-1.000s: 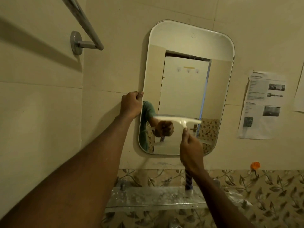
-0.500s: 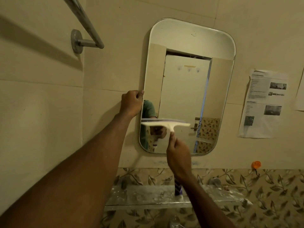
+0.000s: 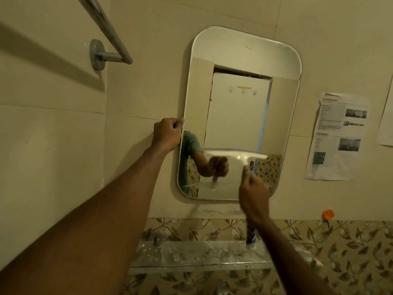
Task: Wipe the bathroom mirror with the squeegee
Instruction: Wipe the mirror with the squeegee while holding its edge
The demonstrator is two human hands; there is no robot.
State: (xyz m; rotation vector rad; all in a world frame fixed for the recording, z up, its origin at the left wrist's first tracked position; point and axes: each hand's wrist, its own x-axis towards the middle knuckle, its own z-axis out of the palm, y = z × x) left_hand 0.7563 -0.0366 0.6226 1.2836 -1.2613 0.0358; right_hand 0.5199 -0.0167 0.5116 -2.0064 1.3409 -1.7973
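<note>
Your left forearm runs up from the bottom-left corner; your right forearm comes in from bottom right.

Below the hands: long, speckled glass shelf (image 3: 191, 252) fixed to the wall, w/ a blue-and-white tube-like item (image 3: 251, 236) standing on it, half hidden behind your right wrist. Can't ID it further.

Right hand (image 3: 253, 192): fingers wrapped around the handle of the white plastic T-shaped squeegee (image 3: 236, 155), thumb up along the stem. Blade approx. level, slightly lower at the right end, lying across the lower-mid part of the glass. Looks pressed to the surface, but motion blur makes contact hard to confirm.

Left hand (image 3: 168, 134): curled closed on the left edge of the rounded-rectangle wall mirror (image 3: 244, 54), about mid-height, thumb tip on the rim.

Mirror reflects a pale door, a green sleeve and the hand w/ squeegee.

Further out: chrome towel bar (image 3: 106, 28) on its round mount, upper left. Printed paper sheet (image 3: 338, 135) stuck on the tile right of the mirror. Small orange round knob (image 3: 328, 214) lower right, just above the leaf-pattern tile band (image 3: 350, 252).
</note>
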